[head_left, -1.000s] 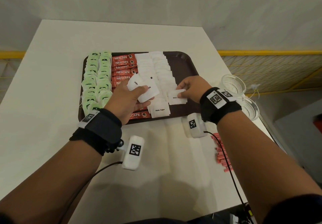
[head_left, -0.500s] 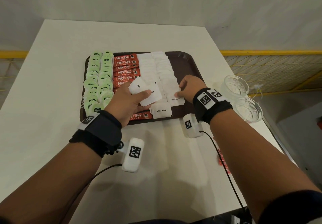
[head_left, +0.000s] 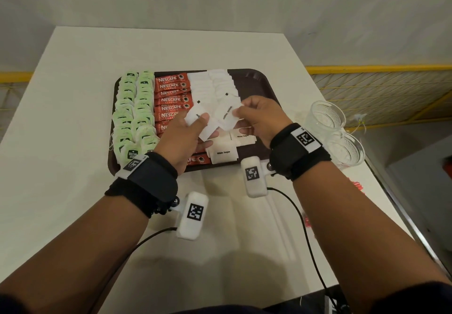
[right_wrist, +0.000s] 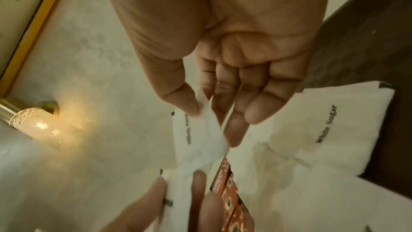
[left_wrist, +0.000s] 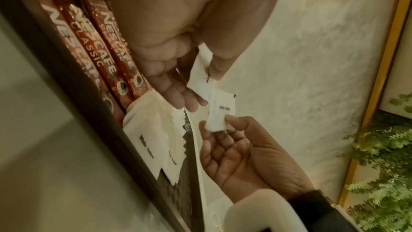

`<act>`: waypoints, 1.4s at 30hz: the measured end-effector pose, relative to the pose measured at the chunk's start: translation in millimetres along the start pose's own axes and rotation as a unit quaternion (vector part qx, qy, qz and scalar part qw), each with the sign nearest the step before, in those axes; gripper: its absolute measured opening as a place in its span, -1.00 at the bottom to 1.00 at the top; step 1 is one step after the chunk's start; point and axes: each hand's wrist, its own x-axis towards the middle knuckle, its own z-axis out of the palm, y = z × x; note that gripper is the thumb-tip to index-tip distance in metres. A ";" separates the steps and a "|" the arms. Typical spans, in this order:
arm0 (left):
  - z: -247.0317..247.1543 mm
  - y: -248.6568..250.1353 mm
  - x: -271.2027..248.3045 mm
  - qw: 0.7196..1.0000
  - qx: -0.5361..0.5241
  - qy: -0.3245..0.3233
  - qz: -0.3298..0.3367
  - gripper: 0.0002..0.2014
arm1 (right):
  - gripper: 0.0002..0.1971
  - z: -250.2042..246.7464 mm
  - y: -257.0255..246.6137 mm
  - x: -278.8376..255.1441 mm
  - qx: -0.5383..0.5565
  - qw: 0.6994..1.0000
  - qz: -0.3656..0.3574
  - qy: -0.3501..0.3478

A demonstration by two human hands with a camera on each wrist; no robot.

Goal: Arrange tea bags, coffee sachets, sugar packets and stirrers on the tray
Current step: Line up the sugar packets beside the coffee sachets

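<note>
A dark brown tray (head_left: 254, 79) holds green tea bags (head_left: 132, 108) on the left, red coffee sachets (head_left: 171, 93) beside them, and rows of white sugar packets (head_left: 215, 86). Above the tray's near half my left hand (head_left: 200, 123) grips a small stack of sugar packets (head_left: 195, 115). My right hand (head_left: 238, 112) pinches one sugar packet (head_left: 227, 115) right beside that stack. The left wrist view shows the left thumb pressing the stack (left_wrist: 200, 75) and the right hand (left_wrist: 219, 124) pinching its packet (left_wrist: 219, 110). In the right wrist view, thumb and fingers pinch the packet (right_wrist: 200, 133).
Two clear glass cups (head_left: 327, 115) (head_left: 347, 149) stand on the white table (head_left: 73, 93) right of the tray. Blurred red items (head_left: 357, 186) lie near the table's right edge. A yellow railing (head_left: 379, 69) runs behind the table.
My right hand has lifted off the packet it laid in the tray's near row and moved left to the left hand's stack, where it now pinches a packet.
</note>
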 end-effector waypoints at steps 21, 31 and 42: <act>-6.0 0.8 -5.3 0.998 0.060 -0.008 0.015 -0.76 | -0.82 -28.1 16.0 13.7 -0.441 0.897 -0.008 -0.036; -15.3 0.4 -5.9 0.999 -0.006 0.013 -0.052 -0.87 | -0.70 -14.2 16.6 21.4 -0.471 0.882 0.027 -0.013; -2.1 4.6 -8.3 0.992 0.123 -0.029 0.024 -0.75 | -0.76 -8.1 -25.8 -10.2 -0.336 0.935 -0.078 -0.079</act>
